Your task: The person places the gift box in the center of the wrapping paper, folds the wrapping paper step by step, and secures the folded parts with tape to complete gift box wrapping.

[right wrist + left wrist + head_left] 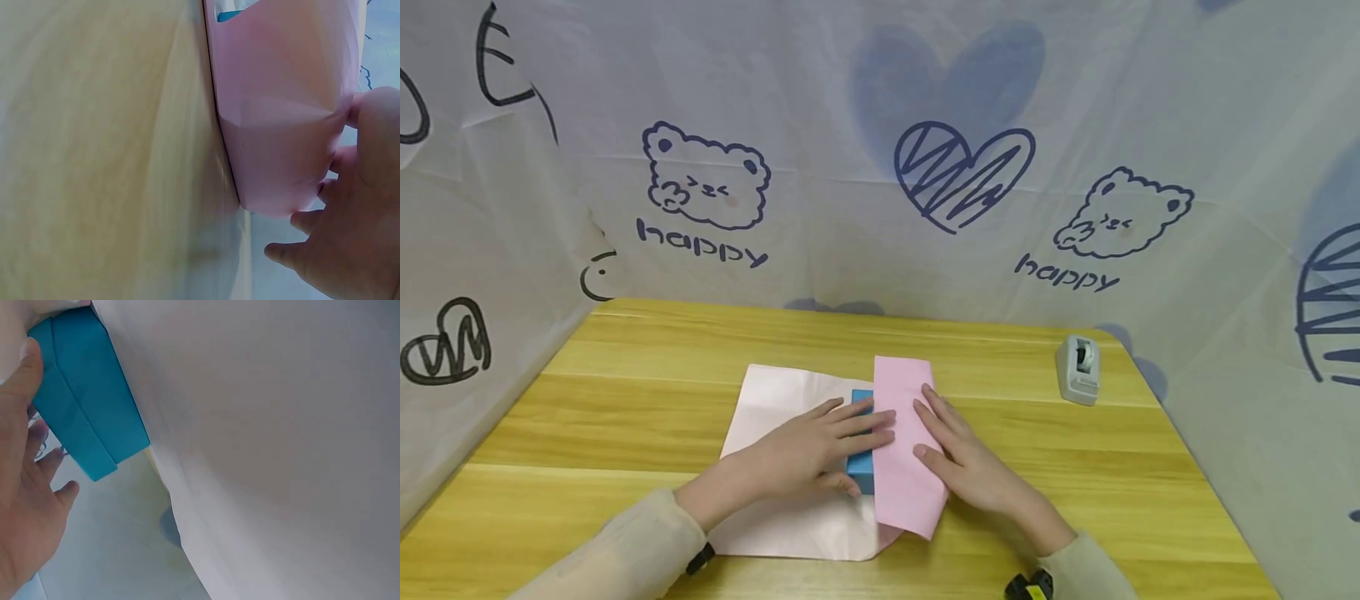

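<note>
A sheet of paper (778, 396), pale on its inner face, lies under a blue box (861, 482). Its right part is folded up over the box, showing the pink side (908, 500). My left hand (797, 450) rests on top with straight fingers, the tips reaching onto the pink flap and the thumb beside the box's near end. In the left wrist view the blue box (87, 394) shows its near end, uncovered. My right hand (981, 471) lays its extended fingers along the flap's right side. The right wrist view shows the pink paper (281, 131) bending up around the box's side.
A grey tape dispenser (1078, 371) stands at the table's back right. The yellow wood-grain table (625, 400) backs onto a white cloth (820, 100) printed with bears and hearts, which also hangs at both sides.
</note>
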A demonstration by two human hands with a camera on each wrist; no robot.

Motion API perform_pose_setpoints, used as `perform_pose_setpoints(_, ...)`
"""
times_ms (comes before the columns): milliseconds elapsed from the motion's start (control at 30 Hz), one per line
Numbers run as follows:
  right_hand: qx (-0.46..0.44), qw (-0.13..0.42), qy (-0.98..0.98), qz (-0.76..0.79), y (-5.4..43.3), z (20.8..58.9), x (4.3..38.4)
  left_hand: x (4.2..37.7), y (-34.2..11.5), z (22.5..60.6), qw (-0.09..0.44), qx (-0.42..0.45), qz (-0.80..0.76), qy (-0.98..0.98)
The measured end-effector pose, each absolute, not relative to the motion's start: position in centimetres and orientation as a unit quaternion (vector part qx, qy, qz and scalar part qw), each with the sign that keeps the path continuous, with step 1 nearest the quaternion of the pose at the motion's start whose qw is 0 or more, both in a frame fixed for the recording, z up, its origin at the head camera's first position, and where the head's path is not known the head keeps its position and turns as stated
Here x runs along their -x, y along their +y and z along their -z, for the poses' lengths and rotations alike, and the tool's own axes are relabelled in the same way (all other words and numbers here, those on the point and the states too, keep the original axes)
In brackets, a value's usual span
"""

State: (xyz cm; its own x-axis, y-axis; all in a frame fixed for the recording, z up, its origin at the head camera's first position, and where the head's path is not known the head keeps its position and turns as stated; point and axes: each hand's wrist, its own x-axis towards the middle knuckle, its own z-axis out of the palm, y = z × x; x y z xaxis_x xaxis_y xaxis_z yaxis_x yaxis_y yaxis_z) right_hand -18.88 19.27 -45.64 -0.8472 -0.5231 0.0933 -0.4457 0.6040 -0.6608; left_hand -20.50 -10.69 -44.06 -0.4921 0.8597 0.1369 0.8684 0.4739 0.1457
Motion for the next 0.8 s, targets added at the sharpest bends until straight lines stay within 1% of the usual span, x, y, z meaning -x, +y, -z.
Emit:
perform_pose_setpoints(133, 0.270, 0.052, 0.894, 0.355, 19.3, 45.5, 18.9, 20.0, -10.6, 43.9, 0.024, 0.519, 0.057, -0.853)
perform_pose_setpoints(300, 0.257, 0.043, 0.885, 0.387, 19.7, 44.9, 19.4, 19.8, -10.7, 43.5, -0.006, 0.512, 0.065, -0.856)
perform_pose_setpoints(433, 0.219, 0.000, 0.874, 0.434, 20.2, 44.7, 20.7, 20.0, -10.7, 43.4, -0.031, 0.502, 0.100, -0.859)
perform_pose_setpoints(567, 0.162, -0.033, 0.866, 0.471, 20.4, 45.1, 22.7, 20.4, -10.4, 43.5, -0.028, 0.487, 0.139, -0.862)
perform_pose_setpoints(667, 0.102, -0.022, 0.864, 0.493, 20.2, 45.3, 24.0, 20.8, -10.1, 43.6, -0.012, 0.479, 0.172, -0.861)
perform_pose_setpoints(800, 0.044, 0.018, 0.857, 0.514, 19.9, 45.6, 25.5, 21.1, -9.8, 43.7, 0.010, 0.475, 0.188, -0.860)
